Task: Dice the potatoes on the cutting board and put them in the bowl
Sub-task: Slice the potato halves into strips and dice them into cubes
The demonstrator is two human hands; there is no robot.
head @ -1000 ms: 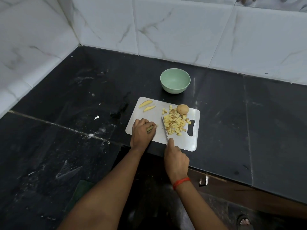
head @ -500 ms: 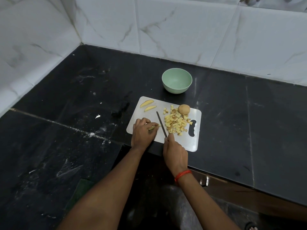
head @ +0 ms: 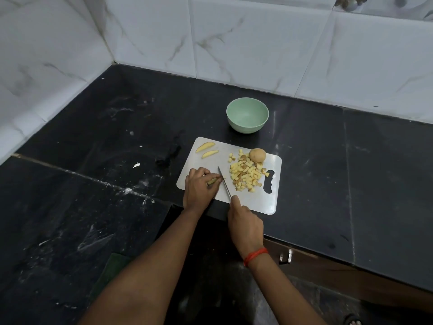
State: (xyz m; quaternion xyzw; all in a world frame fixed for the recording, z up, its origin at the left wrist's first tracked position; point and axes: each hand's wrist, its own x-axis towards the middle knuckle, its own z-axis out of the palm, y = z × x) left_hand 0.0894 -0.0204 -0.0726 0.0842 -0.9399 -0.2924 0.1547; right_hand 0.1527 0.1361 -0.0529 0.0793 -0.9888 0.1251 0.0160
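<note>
A white cutting board (head: 253, 202) lies at the black counter's front edge. My left hand (head: 199, 190) grips a potato strip (head: 212, 181) on the board's left part. My right hand (head: 244, 222) holds a knife (head: 224, 182) whose blade rests just right of my left fingertips. A pile of diced potato (head: 246, 175) sits in the board's middle right, with a whole unpeeled potato (head: 257, 155) behind it. Two potato wedges (head: 207, 150) lie at the board's far left corner. The light green bowl (head: 247, 114) stands behind the board with nothing visible inside.
White marble-tiled walls (head: 234, 43) enclose the black counter (head: 105, 184) at the back and left. White crumbs and smears mark the counter left of the board. A drawer front with a metal handle (head: 285, 256) sits below the counter edge.
The knife blade has moved left from the diced pile to beside my left fingertips. My left hand has stayed on the potato strip.
</note>
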